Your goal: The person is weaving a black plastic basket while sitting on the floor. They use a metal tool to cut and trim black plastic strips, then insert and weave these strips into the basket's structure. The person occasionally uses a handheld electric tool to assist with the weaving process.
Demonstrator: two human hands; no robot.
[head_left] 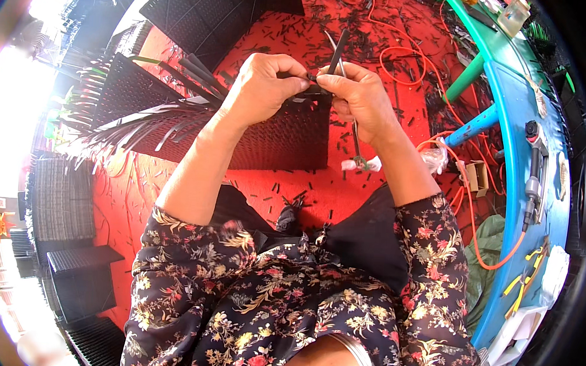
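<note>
My left hand (263,87) is closed, thumb and forefinger pinched on a dark strip at the top edge of a black woven wicker panel (285,136). Right beside it, my right hand (363,100) pinches a flat black plastic strip (339,51), whose free end sticks up above the fingers. A slim metal tool (357,140) also passes through my right hand; its lower end has pale and reddish wrapping, and its exact kind is unclear. Many loose strip ends (143,132) fan out from the panel on the left. The fingertips partly hide the join between strip and panel.
Black strip offcuts litter the red floor (253,181). On the right, a blue table (509,95) holds an air tool (535,169) with an orange hose (478,252), and yellow-handled pliers (523,288). More woven pieces (209,19) stand at the back and left.
</note>
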